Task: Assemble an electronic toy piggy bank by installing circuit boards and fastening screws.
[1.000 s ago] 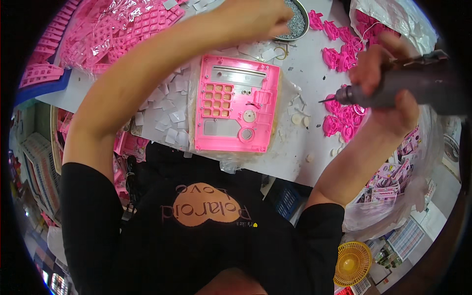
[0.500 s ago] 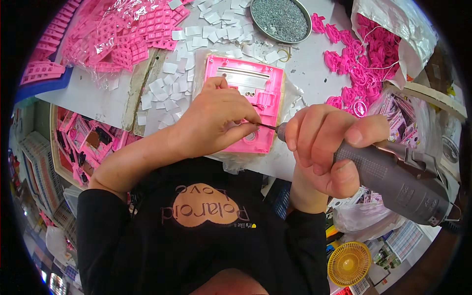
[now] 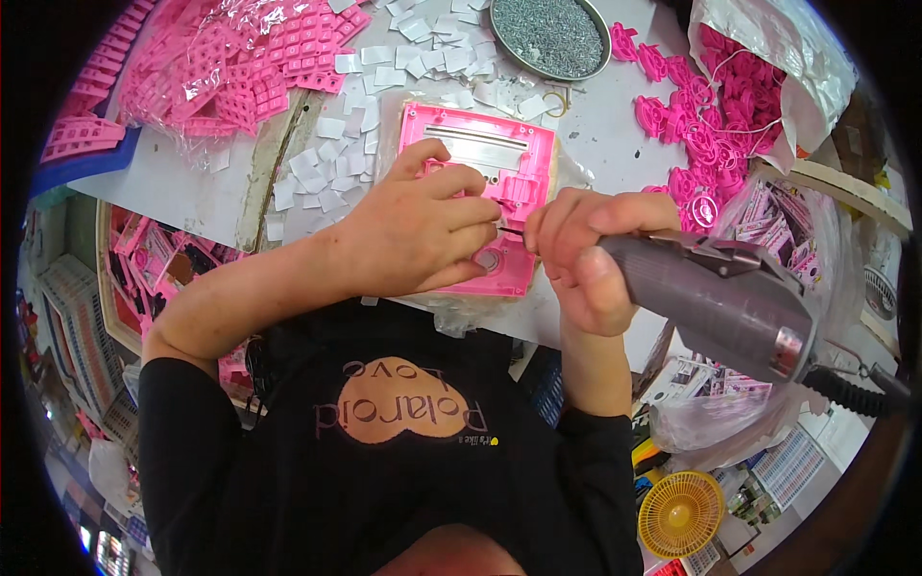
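Observation:
A pink plastic toy panel (image 3: 477, 154) with a silver slot lies on the white table (image 3: 192, 192), close to my chest. My left hand (image 3: 423, 230) rests on its lower half, fingertips pinched at a small spot near the panel's right edge; a tiny part may be between them, too small to tell. My right hand (image 3: 586, 254) grips a grey electric screwdriver (image 3: 715, 298), its thin bit pointing left at my left fingertips.
A round metal dish of small screws (image 3: 547, 34) stands behind the panel. Small white squares (image 3: 327, 144) are scattered left of it. Pink plastic parts (image 3: 221, 67) pile at back left, pink rings (image 3: 691, 125) and a bag at right. A yellow fan (image 3: 682, 514) lies below.
My left hand came back from the far side of the table onto the panel. My right hand brought the screwdriver from the right down to the panel, its bit now at my left fingertips.

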`<state>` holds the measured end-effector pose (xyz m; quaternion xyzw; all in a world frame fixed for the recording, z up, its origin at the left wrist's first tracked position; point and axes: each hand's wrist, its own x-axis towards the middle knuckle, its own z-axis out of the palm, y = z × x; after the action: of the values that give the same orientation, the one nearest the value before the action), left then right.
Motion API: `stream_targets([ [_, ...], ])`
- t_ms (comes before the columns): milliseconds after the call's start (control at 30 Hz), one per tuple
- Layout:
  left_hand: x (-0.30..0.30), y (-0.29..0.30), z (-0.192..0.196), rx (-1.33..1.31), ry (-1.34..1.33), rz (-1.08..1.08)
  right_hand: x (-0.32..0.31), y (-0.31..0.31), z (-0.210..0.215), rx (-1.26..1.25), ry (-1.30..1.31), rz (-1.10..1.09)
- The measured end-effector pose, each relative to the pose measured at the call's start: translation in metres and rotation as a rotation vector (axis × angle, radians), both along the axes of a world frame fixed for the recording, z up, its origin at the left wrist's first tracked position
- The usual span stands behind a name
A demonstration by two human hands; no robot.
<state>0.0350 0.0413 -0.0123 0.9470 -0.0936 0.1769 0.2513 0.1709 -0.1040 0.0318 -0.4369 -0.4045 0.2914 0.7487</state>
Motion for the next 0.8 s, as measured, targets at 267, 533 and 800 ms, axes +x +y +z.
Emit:
stream_targets([
  [267,-0.007,-0.009,0.007,0.275,-0.057,-0.039,0.0,0.0,-0.014,-0.086,-0.349,0.104],
  [533,0.005,0.022,0.012,0.088,0.063,-0.156,0.035,0.014,0.001,0.025,0.062,0.169],
  [800,0.048,0.163,0.003,0.63,0.437,0.751,0.067,0.009,0.041,0.042,-0.039,0.141],
])
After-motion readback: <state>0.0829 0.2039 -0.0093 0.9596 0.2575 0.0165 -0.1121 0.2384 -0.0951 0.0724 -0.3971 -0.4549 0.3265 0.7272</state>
